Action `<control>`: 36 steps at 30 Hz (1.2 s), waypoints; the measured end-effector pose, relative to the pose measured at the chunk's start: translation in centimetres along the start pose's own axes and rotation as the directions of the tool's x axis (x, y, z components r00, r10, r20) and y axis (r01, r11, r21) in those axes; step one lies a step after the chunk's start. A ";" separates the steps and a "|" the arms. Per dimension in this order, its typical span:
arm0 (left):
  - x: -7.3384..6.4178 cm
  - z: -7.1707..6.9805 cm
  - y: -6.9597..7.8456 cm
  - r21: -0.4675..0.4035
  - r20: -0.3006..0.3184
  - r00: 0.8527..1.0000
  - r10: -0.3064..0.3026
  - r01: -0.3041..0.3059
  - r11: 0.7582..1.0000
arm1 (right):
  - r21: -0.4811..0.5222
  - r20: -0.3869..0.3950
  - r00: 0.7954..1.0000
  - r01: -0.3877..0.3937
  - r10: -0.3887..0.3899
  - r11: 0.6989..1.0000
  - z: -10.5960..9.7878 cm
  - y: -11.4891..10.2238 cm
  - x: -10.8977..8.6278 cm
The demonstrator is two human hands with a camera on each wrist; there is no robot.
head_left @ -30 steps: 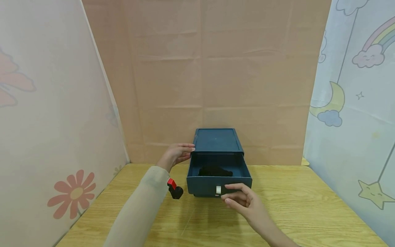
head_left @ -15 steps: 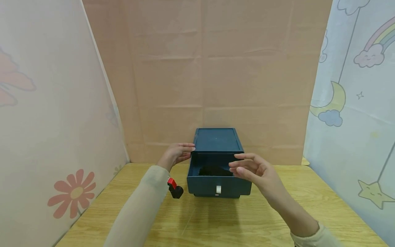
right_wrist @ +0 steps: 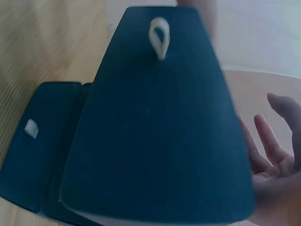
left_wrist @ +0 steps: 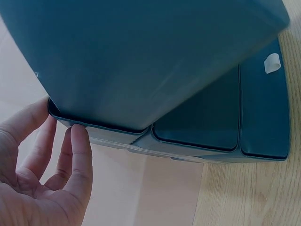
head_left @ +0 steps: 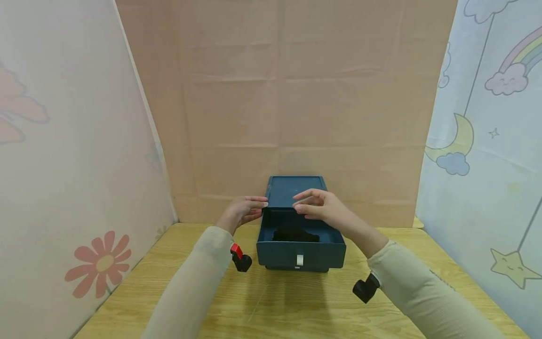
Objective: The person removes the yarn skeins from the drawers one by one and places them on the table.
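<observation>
A dark blue drawer unit (head_left: pixel 296 188) stands on the table with its upper drawer (head_left: pixel 275 254) pulled out; a white tab (head_left: pixel 299 260) is on its front. Inside that drawer lies a dark, soft-looking bundle (head_left: pixel 295 235) whose kind I cannot tell. My left hand (head_left: pixel 242 213) touches the unit's left side near the front top edge, its fingers fairly straight. In the left wrist view, its fingertips (left_wrist: pixel 79 134) meet the unit's rim. Above the drawer's back and the unit's front edge hovers my right hand (head_left: pixel 323 205), fingers loosely bent, nothing visible between them.
A lower drawer (left_wrist: pixel 265 108) with its own white tab is pushed in beneath. The wooden table (head_left: pixel 203 301) has a brown paper backdrop (head_left: pixel 296 94) behind it and pale patterned sheets (head_left: pixel 504 197) at the sides. Both sleeves carry small black wrist devices (head_left: pixel 366 288).
My right hand has left the drawer's front tab, moved up and forward over the drawer, and is now near the unit's top edge. My left hand and the open drawer stay put.
</observation>
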State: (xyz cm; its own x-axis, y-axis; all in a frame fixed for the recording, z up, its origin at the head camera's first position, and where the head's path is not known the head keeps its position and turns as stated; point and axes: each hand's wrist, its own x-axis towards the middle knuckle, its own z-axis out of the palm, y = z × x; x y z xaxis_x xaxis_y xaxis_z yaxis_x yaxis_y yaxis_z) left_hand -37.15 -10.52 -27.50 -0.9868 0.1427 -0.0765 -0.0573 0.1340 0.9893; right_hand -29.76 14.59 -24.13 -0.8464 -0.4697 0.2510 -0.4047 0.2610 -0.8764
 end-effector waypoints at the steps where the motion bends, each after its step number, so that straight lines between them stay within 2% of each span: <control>1: 0.0 0.0 0.0 0.003 0.002 1.000 0.005 -0.005 1.000 | -0.026 0.016 1.000 -0.016 0.016 1.000 0.0 0.3 0.3; 8: -0.2 -0.1 -0.3 -0.003 0.000 1.000 0.006 -0.006 1.000 | -0.201 0.097 0.988 -0.097 0.118 0.975 0.3 1.9 1.5; 13: -0.5 0.2 -0.4 -0.016 0.005 1.000 0.008 -0.008 1.000 | -0.245 0.110 0.976 -0.158 0.189 0.957 0.6 2.0 1.6; 20: -1.0 0.4 -0.6 -0.028 -0.008 1.000 -0.005 0.005 1.000 | -0.323 0.139 0.947 -0.233 0.290 0.917 0.9 2.4 1.8; 25: -0.6 0.5 -0.6 -0.029 -0.019 0.999 -0.031 0.031 0.999 | -0.355 0.156 0.932 -0.256 0.327 0.899 1.3 2.7 1.9; 31: 0.0 0.6 -0.6 -0.052 -0.034 0.998 -0.057 0.055 0.997 | -0.382 0.157 0.930 -0.254 0.333 0.888 1.4 2.7 2.1; 36: 0.0 0.7 -0.7 -0.054 -0.023 0.998 -0.054 0.053 0.997 | -0.396 0.159 0.930 -0.247 0.331 0.884 1.5 2.9 2.3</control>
State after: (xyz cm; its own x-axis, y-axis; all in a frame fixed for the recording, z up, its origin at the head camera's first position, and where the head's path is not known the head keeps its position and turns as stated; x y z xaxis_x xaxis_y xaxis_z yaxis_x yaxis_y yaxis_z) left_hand -37.01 -9.97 -28.25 -0.9855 0.1124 -0.1269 -0.1174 0.0880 0.9892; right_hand -32.33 12.98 -26.73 -0.8661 -0.4846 -0.1222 -0.2859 0.6809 -0.6743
